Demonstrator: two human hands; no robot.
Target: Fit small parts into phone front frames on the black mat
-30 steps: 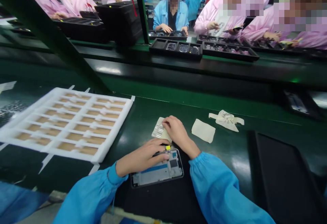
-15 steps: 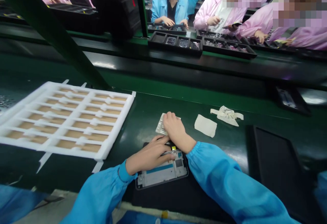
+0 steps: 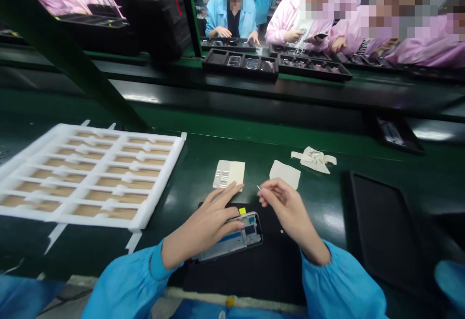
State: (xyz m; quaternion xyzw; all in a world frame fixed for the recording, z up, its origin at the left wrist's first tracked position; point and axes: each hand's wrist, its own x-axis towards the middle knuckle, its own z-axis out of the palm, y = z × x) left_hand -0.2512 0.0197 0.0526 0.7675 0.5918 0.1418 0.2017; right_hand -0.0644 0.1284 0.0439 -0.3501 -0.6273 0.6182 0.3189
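Observation:
A phone frame (image 3: 240, 234) with a yellow tab lies on a black mat (image 3: 254, 265) near the bench's front edge. My left hand (image 3: 207, 219) rests on the frame, fingers stretched out and pressing it down. My right hand (image 3: 286, 207) hovers just right of the frame, its thumb and forefinger pinched on a tiny pale strip (image 3: 258, 188). Beyond my hands lies a small sheet of stickers (image 3: 228, 173), with nothing touching it.
A white foam tray (image 3: 90, 178) with several tan-lined slots fills the left. A pale backing paper (image 3: 285, 173) and a crumpled film (image 3: 314, 158) lie further back. Another black mat (image 3: 381, 227) sits at right. Across the conveyor, people work at black trays (image 3: 240, 63).
My right hand has lifted off the sticker sheet and drawn back toward me, now pinching a small strip. My left hand stays on the phone frame.

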